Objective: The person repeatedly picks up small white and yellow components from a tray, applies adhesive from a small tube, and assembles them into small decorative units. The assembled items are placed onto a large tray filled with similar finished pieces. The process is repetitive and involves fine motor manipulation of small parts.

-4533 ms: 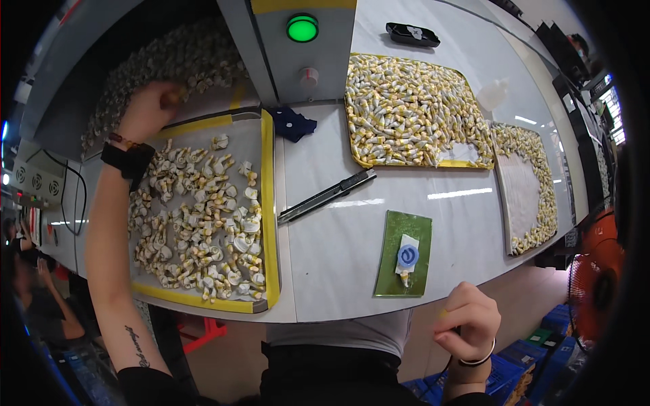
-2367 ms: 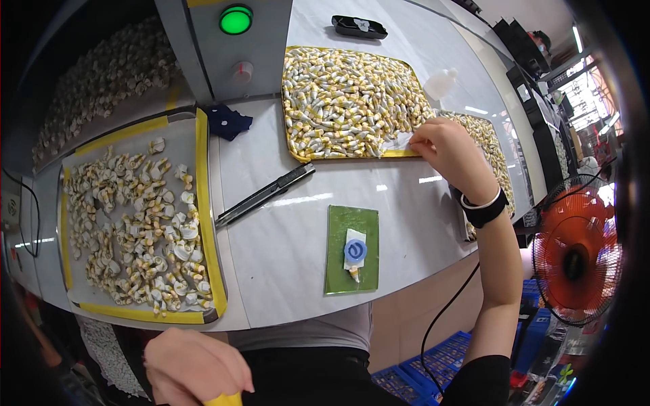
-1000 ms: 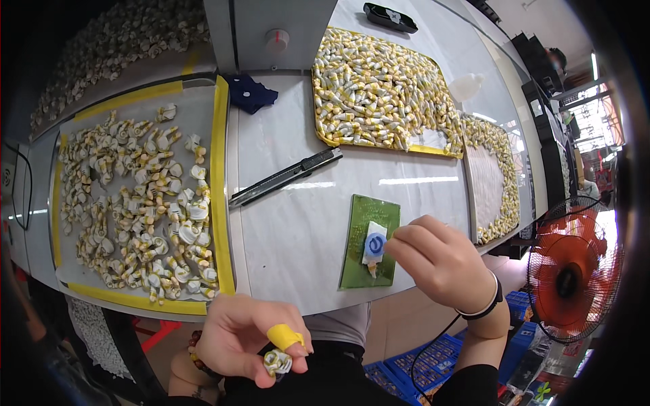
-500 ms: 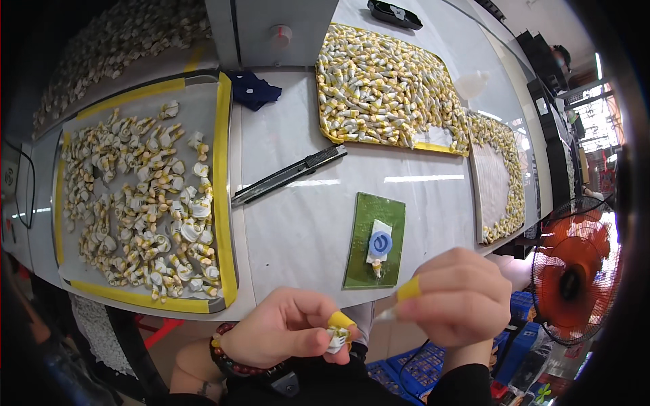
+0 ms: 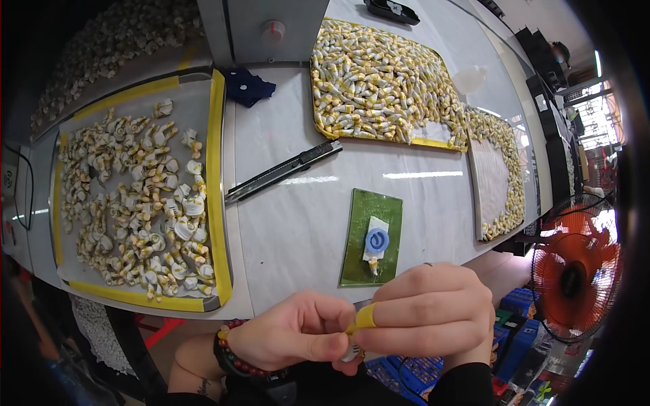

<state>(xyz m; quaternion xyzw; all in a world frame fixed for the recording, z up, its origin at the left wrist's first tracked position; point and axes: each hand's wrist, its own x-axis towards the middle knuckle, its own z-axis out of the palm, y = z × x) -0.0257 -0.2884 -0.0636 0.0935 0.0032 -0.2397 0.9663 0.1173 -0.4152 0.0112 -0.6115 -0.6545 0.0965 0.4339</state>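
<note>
Between the thumb and fingers of my left hand (image 5: 291, 331) is a small white figurine piece (image 5: 351, 352) with dark marks. My right hand (image 5: 433, 308) is closed and presses its fingertips against the top of that piece. Whatever the right fingertips pinch is hidden now. Yellow tape wraps a finger of the right hand. Just beyond the hands lies a green board (image 5: 355, 260), with a round blue part (image 5: 376, 240) on a white pad and a small white-and-yellow piece (image 5: 373, 266) below it.
A yellow-taped tray (image 5: 218, 135) of white figurine pieces stands left. Two trays (image 5: 433, 143) (image 5: 489, 179) of small yellow-and-white pieces are at the back right. A utility knife (image 5: 284, 170), navy cloth (image 5: 247, 86) and grey box (image 5: 267, 30) lie beyond. An orange fan (image 5: 575, 277) stands right.
My right hand has moved left to meet my left hand at the white piece. The small pale tip that showed in its fingers is now hidden. My view has shifted slightly.
</note>
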